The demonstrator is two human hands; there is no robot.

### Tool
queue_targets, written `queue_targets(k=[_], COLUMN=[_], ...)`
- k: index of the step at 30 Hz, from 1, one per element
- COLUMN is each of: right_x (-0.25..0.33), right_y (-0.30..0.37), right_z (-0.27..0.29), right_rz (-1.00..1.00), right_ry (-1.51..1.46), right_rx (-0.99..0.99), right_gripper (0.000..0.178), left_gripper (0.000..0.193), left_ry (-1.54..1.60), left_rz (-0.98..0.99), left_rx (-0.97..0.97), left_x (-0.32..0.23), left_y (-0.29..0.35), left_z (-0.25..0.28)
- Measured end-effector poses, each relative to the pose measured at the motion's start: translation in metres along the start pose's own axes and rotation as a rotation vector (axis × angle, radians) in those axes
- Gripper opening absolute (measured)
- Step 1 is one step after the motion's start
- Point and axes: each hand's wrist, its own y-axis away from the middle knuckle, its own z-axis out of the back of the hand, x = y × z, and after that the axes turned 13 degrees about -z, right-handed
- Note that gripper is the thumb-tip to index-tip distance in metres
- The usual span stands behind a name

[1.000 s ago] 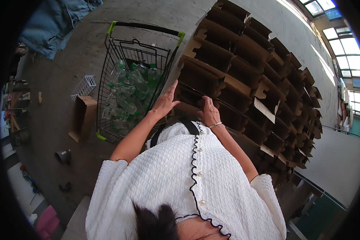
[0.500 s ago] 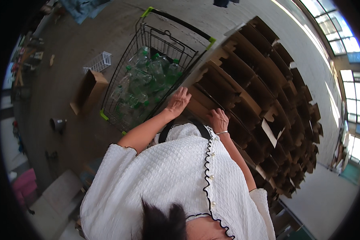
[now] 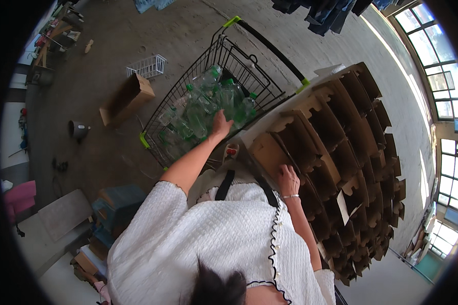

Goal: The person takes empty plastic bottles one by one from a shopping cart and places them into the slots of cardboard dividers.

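1. Where the left hand (image 3: pixel 220 123) reaches into the wire cart (image 3: pixel 163 114), clear plastic bottles (image 3: pixel 203 104) lie heaped just under and around its fingers.
2. Its grip rests on the bottles; whether the fingers clasp one cannot be told.
3. The right hand (image 3: pixel 288 179) lies flat, fingers loosely spread, on the edge of the cardboard divider grid (image 3: pixel 341 147).
4. Both palms are hidden.

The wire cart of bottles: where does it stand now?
Head view, upper middle: the cart stands left of the cardboard dividers, left hand reaching in.
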Motion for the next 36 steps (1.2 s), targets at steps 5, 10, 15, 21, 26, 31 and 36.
queue_targets(k=[5, 10, 15, 21, 26, 31, 36], right_x=[0.013, 0.034, 0.042, 0.076, 0.117, 0.144, 0.131], right_y=[0.005, 0.019, 0.021, -0.011, -0.039, -0.045, -0.025], right_z=[0.024, 0.046, 0.063, 0.109, 0.139, 0.162, 0.175], right_rz=[-0.037, -0.075, -0.006, 0.092, 0.381, 0.607, 0.655], right_ry=[-0.081, -0.129, -0.175, -0.279, -0.306, -0.26, -0.084], right_rx=[0.05, 0.077, 0.081, 0.034, -0.042, -0.131, -0.1], right_gripper=[0.017, 0.021, 0.024, 0.021, 0.019, 0.042, 0.089], left_gripper=[0.072, 0.067, 0.058, 0.041, 0.035, 0.044, 0.057], left_ry=[0.33, 0.491, 0.471, 0.865, 0.908, 0.618, 0.0], left_rz=[0.442, 0.419, 0.514, 0.53, 0.323, 0.17, -0.34], left_rx=[0.244, 0.017, 0.122, 0.072, 0.141, 0.318, 0.619], left_x=[0.036, 0.07, 0.055, 0.005, -0.081, -0.17, -0.275], left_y=[-0.053, -0.051, -0.055, -0.053, -0.047, -0.027, 0.011], left_z=[-0.005, -0.057, -0.046, 0.027, 0.101, 0.147, 0.178])
